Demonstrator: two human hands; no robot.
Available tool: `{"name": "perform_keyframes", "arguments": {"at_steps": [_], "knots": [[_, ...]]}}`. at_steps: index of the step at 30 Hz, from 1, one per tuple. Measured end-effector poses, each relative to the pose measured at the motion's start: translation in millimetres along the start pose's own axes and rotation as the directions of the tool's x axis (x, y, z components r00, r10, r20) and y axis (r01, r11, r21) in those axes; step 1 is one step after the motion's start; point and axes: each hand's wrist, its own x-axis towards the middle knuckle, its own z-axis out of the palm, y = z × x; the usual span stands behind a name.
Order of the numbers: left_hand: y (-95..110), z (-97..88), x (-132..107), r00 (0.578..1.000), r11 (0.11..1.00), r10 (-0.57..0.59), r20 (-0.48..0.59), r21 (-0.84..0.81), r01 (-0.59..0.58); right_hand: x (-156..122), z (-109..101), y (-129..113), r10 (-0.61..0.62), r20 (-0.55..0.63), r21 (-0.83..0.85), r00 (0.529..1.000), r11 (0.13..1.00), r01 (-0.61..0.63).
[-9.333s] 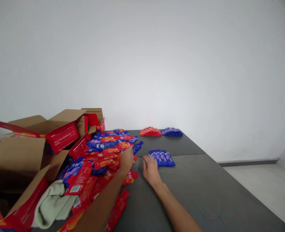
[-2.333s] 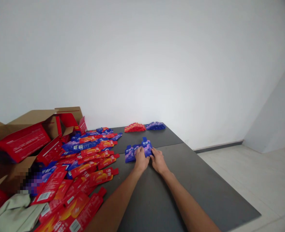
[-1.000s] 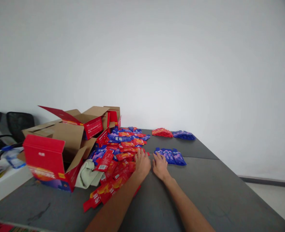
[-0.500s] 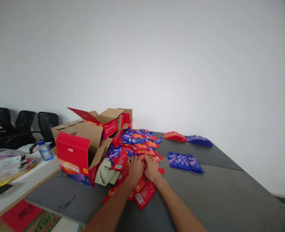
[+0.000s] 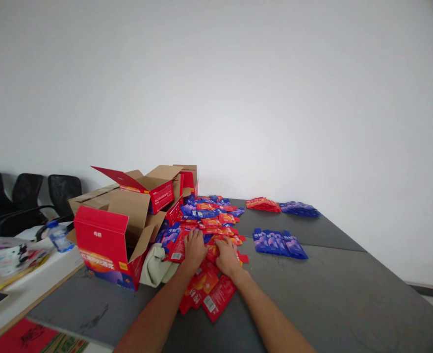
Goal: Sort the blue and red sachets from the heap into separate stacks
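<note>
A heap of red and blue foil pouches lies on the dark table, and both hands are in its near part. My left hand rests on red pouches with its fingers apart, beside a red pouch with a barcode. Bent over a red-orange pouch, my right hand has its fingers closed at that pouch's edge; its thumb is partly hidden. Just below the hands, another red pouch lies barcode side up. A pale green cloth is left of my left hand.
Open red cartons stand left of the heap. Across the grey table are a row of blue pouches, a red stack and a blue stack. A water bottle and plastic bags sit on a white surface at left.
My hands have moved slightly apart, my left hand to the left. Red pouches below them have shifted, and a red-orange pouch now shows between the hands. The view has turned slightly right.
</note>
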Motion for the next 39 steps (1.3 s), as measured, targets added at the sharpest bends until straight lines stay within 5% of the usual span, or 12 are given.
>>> {"name": "perform_keyframes", "arguments": {"at_steps": [6,21,39], "knots": [[-6.9,9.2,7.2,0.998,0.995,0.064,0.01,0.08,-0.064,0.1,0.1,4.4,0.002,-0.012,0.022,1.0,1.0,-0.001],[-5.5,-6.9,4.2,0.956,0.931,0.294,0.005,0.223,-0.288,-6.7,-3.5,6.5,-0.015,-0.038,0.058,0.999,0.998,0.018],[-0.7,-50.5,2.9,0.996,0.982,0.053,-0.073,0.187,-0.039,-10.2,3.4,4.8,-0.039,-0.04,0.113,0.998,0.993,0.043]]}}
